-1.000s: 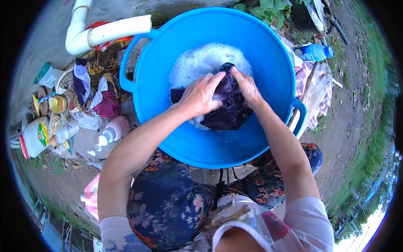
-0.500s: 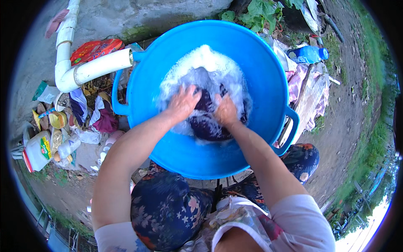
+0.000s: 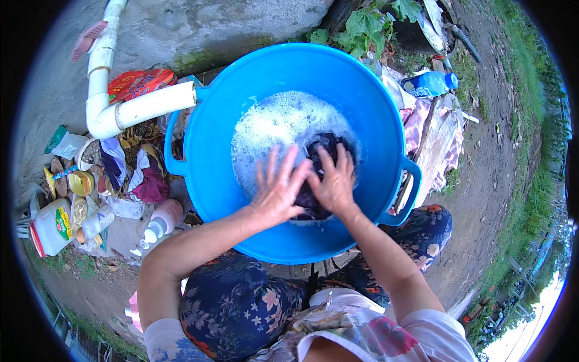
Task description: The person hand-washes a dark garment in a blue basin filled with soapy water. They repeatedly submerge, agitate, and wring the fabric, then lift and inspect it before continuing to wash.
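Note:
A big blue plastic tub (image 3: 301,238) with side handles stands before my knees, holding foamy soap water (image 3: 265,123). Dark purple cloth (image 3: 329,143) lies bunched and wet in the right part of the suds, its lower portion partly under my hands. My left hand (image 3: 278,190) is spread over the foam at the cloth's left edge, fingers apart, slightly blurred. My right hand (image 3: 335,184) rests on or just over the cloth with its fingers spread. Neither hand grips the cloth. How much cloth lies under the water is hidden.
A white drainpipe (image 3: 154,104) ends at the tub's left rim. Left of the tub are a pink pump bottle (image 3: 166,218), a white jug (image 3: 53,226) and crumpled cloths (image 3: 151,181). A blue bottle (image 3: 430,84) and a board (image 3: 431,151) lie to the right. A wall (image 3: 229,24) stands behind.
Both hands have come off the cloth and spread their fingers, moving down toward me. The dark cloth has shifted right, and more foam shows at the left.

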`<state>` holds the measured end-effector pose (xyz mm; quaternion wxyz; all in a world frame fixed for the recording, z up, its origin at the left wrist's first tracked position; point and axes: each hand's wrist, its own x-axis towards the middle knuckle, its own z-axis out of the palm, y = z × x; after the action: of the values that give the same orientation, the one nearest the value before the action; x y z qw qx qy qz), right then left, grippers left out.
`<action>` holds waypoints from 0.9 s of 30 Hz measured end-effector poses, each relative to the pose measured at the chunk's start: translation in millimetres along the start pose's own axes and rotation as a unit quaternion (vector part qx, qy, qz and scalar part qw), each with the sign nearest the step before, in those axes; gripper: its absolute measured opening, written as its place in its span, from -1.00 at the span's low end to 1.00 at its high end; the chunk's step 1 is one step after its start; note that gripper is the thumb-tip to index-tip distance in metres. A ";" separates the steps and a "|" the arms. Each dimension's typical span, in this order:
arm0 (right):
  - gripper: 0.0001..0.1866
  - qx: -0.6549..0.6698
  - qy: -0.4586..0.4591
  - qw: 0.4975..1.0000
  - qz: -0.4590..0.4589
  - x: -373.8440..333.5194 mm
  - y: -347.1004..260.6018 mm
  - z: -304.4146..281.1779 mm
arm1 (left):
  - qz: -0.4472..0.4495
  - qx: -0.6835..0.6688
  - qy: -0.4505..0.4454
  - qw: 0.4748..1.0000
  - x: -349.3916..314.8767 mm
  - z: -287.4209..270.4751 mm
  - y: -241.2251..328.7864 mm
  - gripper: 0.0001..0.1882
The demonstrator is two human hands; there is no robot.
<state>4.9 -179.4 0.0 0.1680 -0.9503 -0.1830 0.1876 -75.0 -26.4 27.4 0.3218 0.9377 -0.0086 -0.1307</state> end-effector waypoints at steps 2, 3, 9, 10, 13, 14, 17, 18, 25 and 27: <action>-0.41 -0.074 -0.015 0.997 -0.013 -11.6 -14.2 19.7 | -0.117 -0.044 -0.126 0.984 -6.2 8.1 -8.6 0.07; -0.42 -0.098 -0.008 0.995 -0.017 -10.7 -16.8 32.8 | -0.156 -0.085 -0.182 0.967 -5.9 10.8 -8.0 0.07; -0.68 -0.110 0.038 0.988 -0.104 39.7 21.9 75.7 | -0.151 -0.139 -0.071 0.976 12.2 19.6 -46.6 -0.19; -0.66 -0.107 -0.010 0.987 -0.122 55.2 18.5 65.2 | -0.145 -0.148 -0.071 0.976 16.3 14.2 -55.2 -0.32; -0.62 -0.071 -0.117 0.991 -0.004 77.5 -0.9 30.2 | -0.199 -0.216 0.004 0.956 34.6 -13.4 -57.6 -0.70; -0.54 -0.036 -0.107 0.994 0.010 84.6 3.7 26.6 | -0.230 -0.286 0.043 0.929 36.2 -23.4 -52.3 -0.71; -0.35 0.302 -0.097 0.945 0.080 103.6 43.3 6.7 | -0.274 -0.451 0.241 0.815 46.8 -19.0 -68.0 -0.44; -0.34 0.244 -0.076 0.958 0.127 100.8 46.8 4.2 | -0.265 -0.505 0.241 0.785 45.1 -23.4 -65.1 -0.37; -0.40 0.307 -0.070 0.943 -0.110 34.2 -2.4 -4.1 | -0.225 -0.726 0.205 0.617 35.0 -47.9 -58.7 -0.56; -0.50 -0.015 -0.049 0.977 -0.205 16.9 -7.8 -6.0 | -0.154 -0.749 0.188 0.617 28.7 -46.6 -71.1 -0.61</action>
<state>19.7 -167.2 3.2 0.1796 -0.8847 -0.3846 0.1928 -40.4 55.1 12.8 0.8820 0.3631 0.2978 0.0396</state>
